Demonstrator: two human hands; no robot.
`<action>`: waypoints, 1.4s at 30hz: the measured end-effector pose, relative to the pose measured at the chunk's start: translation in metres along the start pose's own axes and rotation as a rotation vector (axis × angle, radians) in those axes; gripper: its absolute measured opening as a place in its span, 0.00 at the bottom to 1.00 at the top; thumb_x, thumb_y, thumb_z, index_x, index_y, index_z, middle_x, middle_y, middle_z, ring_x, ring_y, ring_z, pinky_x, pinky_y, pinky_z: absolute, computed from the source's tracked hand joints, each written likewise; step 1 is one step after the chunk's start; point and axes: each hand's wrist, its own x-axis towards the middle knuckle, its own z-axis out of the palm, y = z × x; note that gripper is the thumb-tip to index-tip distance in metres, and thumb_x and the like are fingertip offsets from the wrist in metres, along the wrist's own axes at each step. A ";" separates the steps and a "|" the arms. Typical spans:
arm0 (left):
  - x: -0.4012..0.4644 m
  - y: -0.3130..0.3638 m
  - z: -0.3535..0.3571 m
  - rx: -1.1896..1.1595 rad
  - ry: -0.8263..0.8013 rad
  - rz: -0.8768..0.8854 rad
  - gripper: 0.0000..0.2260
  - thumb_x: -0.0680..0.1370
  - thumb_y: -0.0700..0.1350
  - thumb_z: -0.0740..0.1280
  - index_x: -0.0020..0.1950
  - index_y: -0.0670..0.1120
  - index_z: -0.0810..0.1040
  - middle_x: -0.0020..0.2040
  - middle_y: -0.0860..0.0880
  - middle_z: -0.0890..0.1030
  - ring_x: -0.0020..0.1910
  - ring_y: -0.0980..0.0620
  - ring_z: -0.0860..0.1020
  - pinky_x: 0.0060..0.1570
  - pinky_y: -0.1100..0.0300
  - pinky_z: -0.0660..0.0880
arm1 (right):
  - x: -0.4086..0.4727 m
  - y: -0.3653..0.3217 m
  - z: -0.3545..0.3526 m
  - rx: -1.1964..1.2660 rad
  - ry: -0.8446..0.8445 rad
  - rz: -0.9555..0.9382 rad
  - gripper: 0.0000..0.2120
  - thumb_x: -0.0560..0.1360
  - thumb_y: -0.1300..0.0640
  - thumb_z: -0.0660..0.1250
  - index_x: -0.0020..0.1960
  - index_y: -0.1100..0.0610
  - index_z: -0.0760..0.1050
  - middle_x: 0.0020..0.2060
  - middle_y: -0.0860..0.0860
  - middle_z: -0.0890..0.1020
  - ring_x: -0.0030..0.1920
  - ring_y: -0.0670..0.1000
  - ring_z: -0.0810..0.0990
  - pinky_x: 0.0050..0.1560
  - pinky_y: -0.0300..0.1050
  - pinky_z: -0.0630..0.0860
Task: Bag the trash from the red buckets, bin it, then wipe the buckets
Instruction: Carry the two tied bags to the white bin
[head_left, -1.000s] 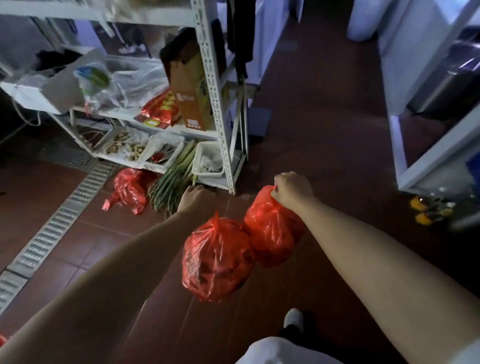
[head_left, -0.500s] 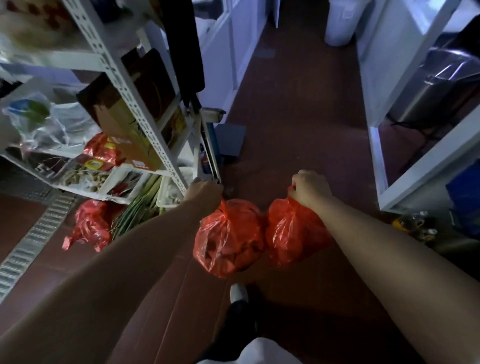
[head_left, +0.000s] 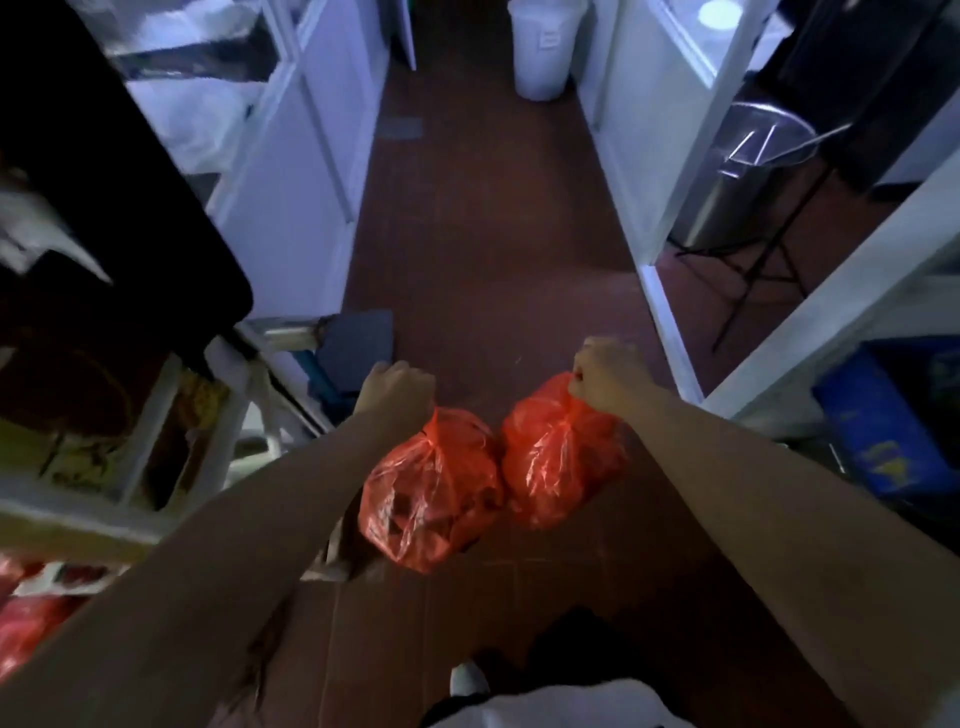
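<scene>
Dark red tiled floor (head_left: 488, 249) of a narrow passage, dimly lit, running straight ahead between white cabinet fronts (head_left: 291, 208) on the left and a white partition (head_left: 639, 171) on the right. At the far end, standing on the floor, a white bin (head_left: 543, 47). Behind the right partition, a steel pot (head_left: 748, 176) on a thin black stand. Further right and low, a blue crate (head_left: 878, 421), partly behind a white frame. On the left, close by, a white metal shelf (head_left: 140, 415) with blurred goods, and above it a large black shape cut off by the edge.

Left hand (head_left: 397, 392) fisted around the knotted top of one red bag (head_left: 431, 488); right hand (head_left: 605, 374) fisted around the top of the other red bag (head_left: 558, 457). Both bags full, hanging above the floor, side by side and touching or nearly so. Contents only dark patches through the plastic, not identifiable.

Fingers hidden under both fists. Bottom left corner: something red (head_left: 31, 618), blurred and cut off, impossible to name. Bottom centre: a white shoe tip (head_left: 467, 680) and a strip of white clothing, mostly out of frame. Shelf contents smeared by motion, unreadable.
</scene>
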 end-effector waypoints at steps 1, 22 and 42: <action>0.027 -0.006 0.000 0.019 0.007 0.015 0.09 0.76 0.48 0.62 0.48 0.49 0.81 0.46 0.51 0.82 0.50 0.48 0.79 0.51 0.54 0.69 | 0.023 0.008 0.000 -0.011 0.006 -0.006 0.14 0.75 0.49 0.65 0.55 0.55 0.82 0.55 0.53 0.78 0.58 0.57 0.78 0.58 0.53 0.73; 0.529 -0.141 -0.027 -0.044 0.003 -0.034 0.08 0.75 0.48 0.63 0.44 0.47 0.80 0.44 0.49 0.82 0.49 0.45 0.79 0.49 0.53 0.71 | 0.531 0.155 -0.047 0.166 -0.059 -0.065 0.10 0.76 0.49 0.66 0.51 0.53 0.81 0.56 0.52 0.77 0.57 0.56 0.79 0.57 0.52 0.71; 1.016 -0.350 -0.055 -0.002 0.065 0.047 0.09 0.72 0.48 0.64 0.44 0.47 0.82 0.40 0.46 0.82 0.44 0.44 0.80 0.46 0.54 0.72 | 1.001 0.186 -0.141 0.387 0.233 0.211 0.04 0.73 0.53 0.67 0.42 0.52 0.74 0.44 0.46 0.72 0.46 0.51 0.77 0.56 0.51 0.65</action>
